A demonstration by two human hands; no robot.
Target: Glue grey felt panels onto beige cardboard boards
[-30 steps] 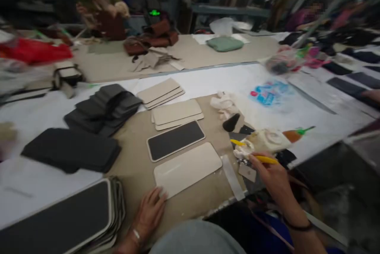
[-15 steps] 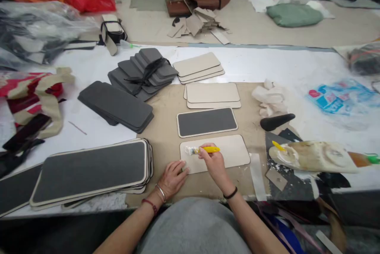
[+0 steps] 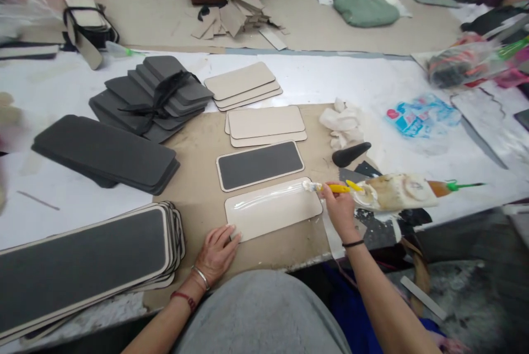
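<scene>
Gripping yellow brush (image 3: 339, 188) in curled right hand (image 3: 341, 213); touching cream panel (image 3: 275, 213) with half-open left hand (image 3: 216, 253); leaving room along near edge (image 3: 281, 226).

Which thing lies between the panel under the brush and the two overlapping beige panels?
In the head view, a beige-edged dark grey panel lies between them.

A white-covered worktable (image 3: 306, 78) spanned the foreground; a beige-topped table (image 3: 152, 20) ran along its far edge; the surroundings beyond looked dim.
</scene>
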